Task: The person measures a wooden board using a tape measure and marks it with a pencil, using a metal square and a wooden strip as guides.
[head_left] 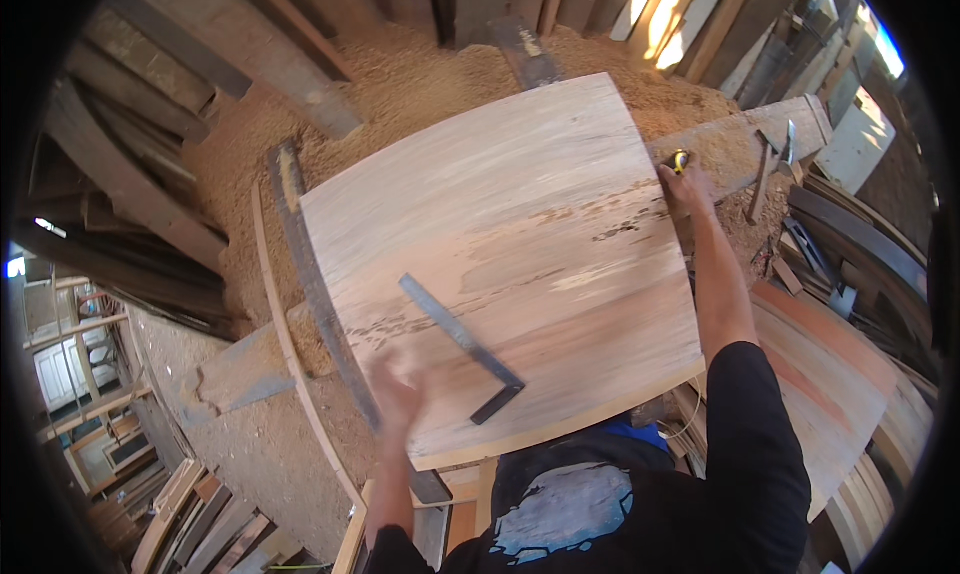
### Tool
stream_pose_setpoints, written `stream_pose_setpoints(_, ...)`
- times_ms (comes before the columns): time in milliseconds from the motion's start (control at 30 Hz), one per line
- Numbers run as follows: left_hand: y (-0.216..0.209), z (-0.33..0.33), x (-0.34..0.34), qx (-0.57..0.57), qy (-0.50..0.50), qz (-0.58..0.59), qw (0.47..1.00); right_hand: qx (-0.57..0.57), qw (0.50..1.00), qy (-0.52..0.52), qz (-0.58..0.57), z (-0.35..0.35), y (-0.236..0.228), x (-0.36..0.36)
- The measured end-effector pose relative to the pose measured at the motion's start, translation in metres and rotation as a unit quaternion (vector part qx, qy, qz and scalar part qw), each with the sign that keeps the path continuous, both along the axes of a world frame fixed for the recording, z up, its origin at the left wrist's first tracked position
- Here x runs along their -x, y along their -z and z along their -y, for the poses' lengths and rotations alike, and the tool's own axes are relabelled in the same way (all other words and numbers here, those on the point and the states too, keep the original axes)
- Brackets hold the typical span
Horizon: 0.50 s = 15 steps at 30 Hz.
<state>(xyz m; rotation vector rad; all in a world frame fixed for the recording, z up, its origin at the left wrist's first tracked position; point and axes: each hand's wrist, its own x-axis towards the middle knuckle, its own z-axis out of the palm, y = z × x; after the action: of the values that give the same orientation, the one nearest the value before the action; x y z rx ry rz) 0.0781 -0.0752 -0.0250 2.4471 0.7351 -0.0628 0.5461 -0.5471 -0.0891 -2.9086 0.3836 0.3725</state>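
Note:
A wide wooden panel [520,214] with pale and reddish grain lies in front of me. On its lower half rests a try square [455,326], its long metal blade pointing up and left. My left hand [398,392] is over the panel's lower left edge, its fingers smeared by motion; I see nothing held in it. At the panel's right edge, my right hand [688,189] is closed round a small yellow and black tape measure [681,161], partly hidden by the fingers.
Dark beams [300,244] run under the panel. Sawdust [430,89] heaps up beyond it. A hammer [788,146] lies on a plank at the right, with a hand plane [812,249] lower down. Another reddish board [810,374] lies near my right arm. Stacked timber surrounds the work area.

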Motion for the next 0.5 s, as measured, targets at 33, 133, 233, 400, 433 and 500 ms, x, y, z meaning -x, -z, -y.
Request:
stream_pose_setpoints(33,0.002,0.039,0.020,0.000,0.107,0.043,0.993,-0.003,1.000,0.004,-0.015,-0.020,-0.006,0.000)
stream_pose_setpoints(133,-0.026,0.135,0.015,-0.006,0.204,-0.031,0.979,-0.010,1.000,0.012,-0.005,-0.007,-0.010,-0.005)
stream_pose_setpoints(233,-0.010,0.143,0.022,-0.024,0.225,-0.039,0.973,-0.134,0.990,0.028,0.034,0.024,-0.011,-0.005)
stream_pose_setpoints(400,-0.006,0.122,0.018,-0.013,0.216,-0.043,0.975,-0.623,0.776,0.102,0.014,0.017,-0.065,0.046)
stream_pose_setpoints(433,-0.007,0.116,0.015,-0.029,0.211,-0.043,0.976,-0.698,0.709,0.093,0.016,0.018,-0.062,0.057)
stream_pose_setpoints(500,-0.003,0.099,0.010,-0.039,0.170,-0.027,0.984,-0.770,0.634,0.076,-0.020,0.015,-0.069,0.083)
